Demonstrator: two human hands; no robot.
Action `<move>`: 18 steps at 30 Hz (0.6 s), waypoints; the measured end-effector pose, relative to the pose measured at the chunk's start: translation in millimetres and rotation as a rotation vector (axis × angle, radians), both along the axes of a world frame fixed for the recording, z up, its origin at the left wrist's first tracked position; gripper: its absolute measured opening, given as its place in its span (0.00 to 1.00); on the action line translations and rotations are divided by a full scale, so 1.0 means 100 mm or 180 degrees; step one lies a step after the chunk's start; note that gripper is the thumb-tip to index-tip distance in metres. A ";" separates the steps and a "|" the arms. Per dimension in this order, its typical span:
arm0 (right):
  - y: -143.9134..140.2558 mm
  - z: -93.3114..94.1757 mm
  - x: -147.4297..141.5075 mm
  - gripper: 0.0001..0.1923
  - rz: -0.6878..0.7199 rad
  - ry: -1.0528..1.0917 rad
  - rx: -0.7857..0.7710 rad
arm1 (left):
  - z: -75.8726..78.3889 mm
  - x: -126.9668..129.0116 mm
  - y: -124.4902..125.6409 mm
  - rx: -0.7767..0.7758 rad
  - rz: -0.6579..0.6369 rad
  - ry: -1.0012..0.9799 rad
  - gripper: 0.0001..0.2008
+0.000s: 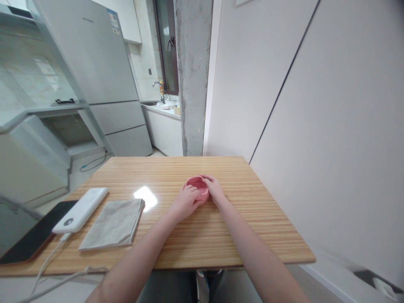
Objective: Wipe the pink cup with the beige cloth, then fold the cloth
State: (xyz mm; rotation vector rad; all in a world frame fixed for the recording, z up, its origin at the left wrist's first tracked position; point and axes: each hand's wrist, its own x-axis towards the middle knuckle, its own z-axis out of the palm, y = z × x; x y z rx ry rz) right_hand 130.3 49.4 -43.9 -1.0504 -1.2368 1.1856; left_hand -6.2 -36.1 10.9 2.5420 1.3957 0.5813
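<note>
A small pink bowl (198, 182) rests on the wooden table, between my two hands. My left hand (187, 201) holds it at the left and near side, with the fingers reaching over the rim into the inside. On the right, my right hand (214, 188) grips the bowl's rim, its thumb and fingers at the far right edge. The fingers cover part of the bowl's inside, and I cannot make out anything lying in it.
On the table's (246, 235) left side lie a folded grey cloth (113, 223), a white power bank (81, 210) with a cable (47, 263), and a dark flat tray-like panel (34, 235). A fridge (91, 54) and a sink counter stand behind; a white wall (303, 126) is at the right.
</note>
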 end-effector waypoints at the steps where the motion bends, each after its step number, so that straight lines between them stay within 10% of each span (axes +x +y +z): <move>1: 0.00 -0.01 0.00 0.13 0.0002 -0.0002 -0.0017 | -0.01 0.01 0.00 -0.0008 0.0001 -0.0003 0.08; 8: 0.00 -0.03 0.00 0.13 0.0004 0.0155 -0.0082 | 0.16 -0.22 -0.16 0.0173 0.0202 -0.0155 0.16; 14: 0.01 -0.02 -0.01 0.14 -0.0077 0.0053 -0.0056 | 0.12 -1.40 -0.70 0.0343 0.2963 0.0476 0.19; 18: 0.04 -0.03 0.00 0.25 -0.0096 0.0157 -0.0100 | -0.03 -1.86 -1.03 -0.0179 0.3488 0.1374 0.21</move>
